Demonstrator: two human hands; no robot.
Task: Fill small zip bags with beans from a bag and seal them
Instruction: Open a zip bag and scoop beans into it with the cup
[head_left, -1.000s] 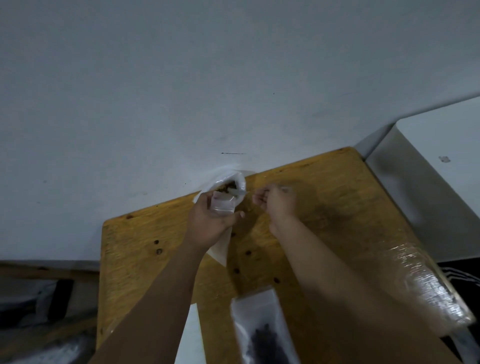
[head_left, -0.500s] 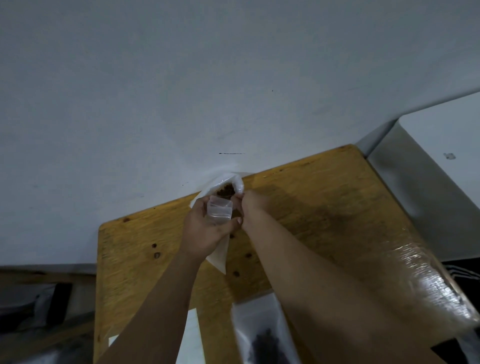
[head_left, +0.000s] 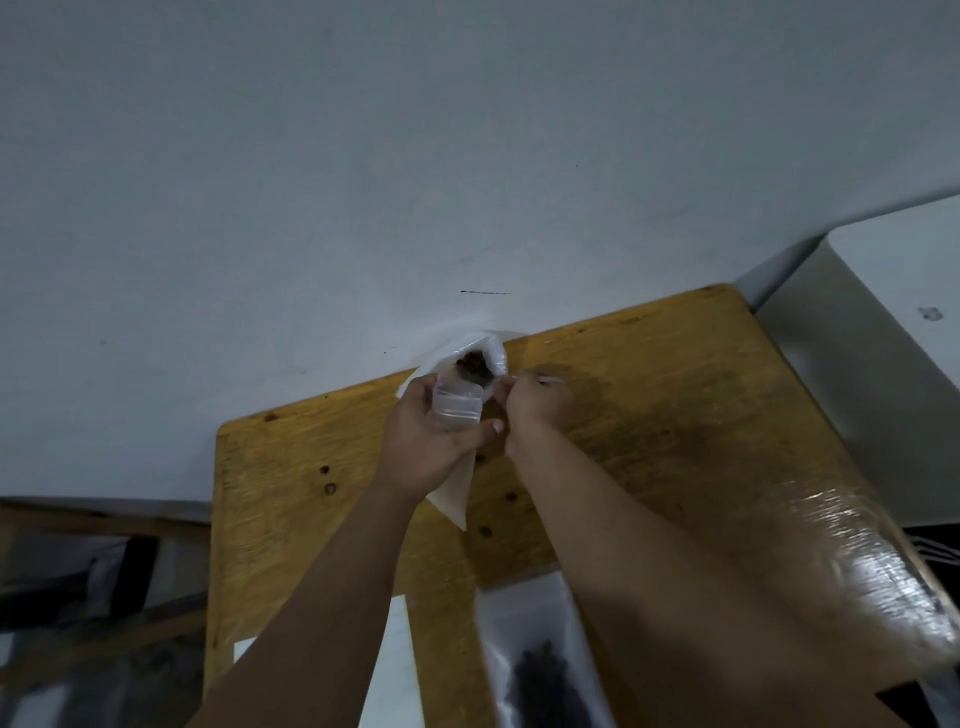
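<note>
At the table's far edge, my left hand (head_left: 428, 447) grips a small clear zip bag (head_left: 457, 410) upright, pressed against the white bean bag (head_left: 491, 351). The bean bag's mouth is open and dark beans (head_left: 474, 362) show inside. My right hand (head_left: 537, 408) is just right of the mouth, fingers curled, pinching a thin clear stick-like piece (head_left: 551, 382); what it is cannot be told. Near the front edge a filled zip bag (head_left: 540, 670) holding dark beans lies flat, partly under my right forearm.
The wooden table (head_left: 701, 395) stands against a grey wall. Shiny plastic wrap (head_left: 852, 551) covers its right front corner. A white sheet (head_left: 397, 660) lies at the front under my left forearm. A white cabinet (head_left: 893, 332) stands to the right, dark clutter lower left.
My right hand went left to the bean bag's mouth, then drew back slightly to the right. My left hand kept holding the small zip bag at the bean bag.
</note>
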